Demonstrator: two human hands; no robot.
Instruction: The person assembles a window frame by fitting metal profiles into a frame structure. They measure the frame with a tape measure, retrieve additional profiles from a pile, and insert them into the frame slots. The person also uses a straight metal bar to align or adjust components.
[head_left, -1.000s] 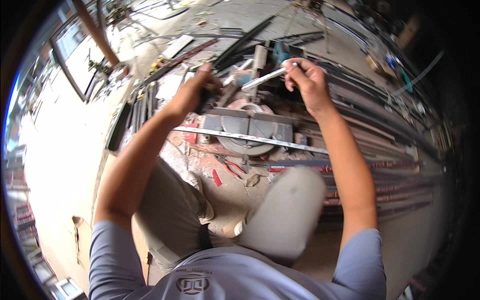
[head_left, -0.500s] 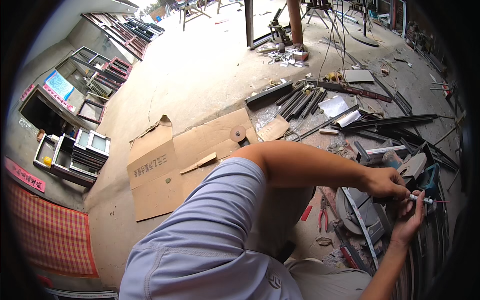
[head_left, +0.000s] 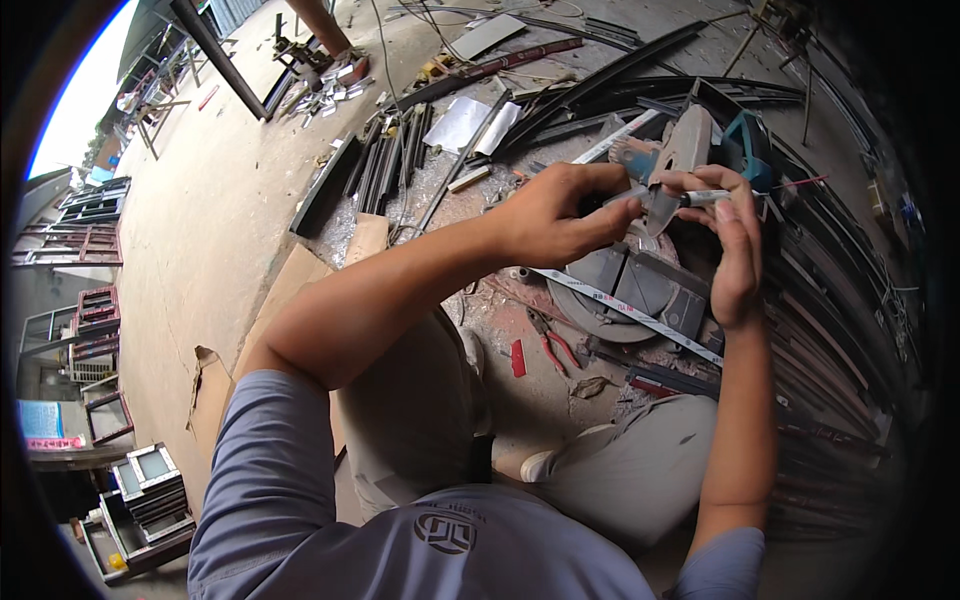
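Observation:
My right hand (head_left: pixel 735 245) holds a white pen-like tube (head_left: pixel 708 198) with a dark end between thumb and fingers. A thin red line reaches out past that hand on the right. My left hand (head_left: pixel 578 215) is closed in a pinch just left of the tube, apart from it; a small pale piece shows at its fingertips, too unclear to name. Both hands are over a mitre saw with a grey round base (head_left: pixel 600 318), a pale blade guard (head_left: pixel 690 140) and a teal body (head_left: pixel 745 150). A white printed strip (head_left: pixel 635 318) lies slanting across the base.
Red-handled pliers (head_left: pixel 550 340) and a red flat piece (head_left: pixel 517 358) lie on the floor before my legs. Dark metal profiles (head_left: pixel 395 155) and white paper sheets (head_left: pixel 460 125) lie beyond the saw. More long profiles (head_left: pixel 830 320) crowd the right side. Cardboard (head_left: pixel 285 290) lies at the left.
My hands have drawn apart; before, both were together at the white tube, which now stays in my right hand. The view has swung right, bringing the saw nearer the middle.

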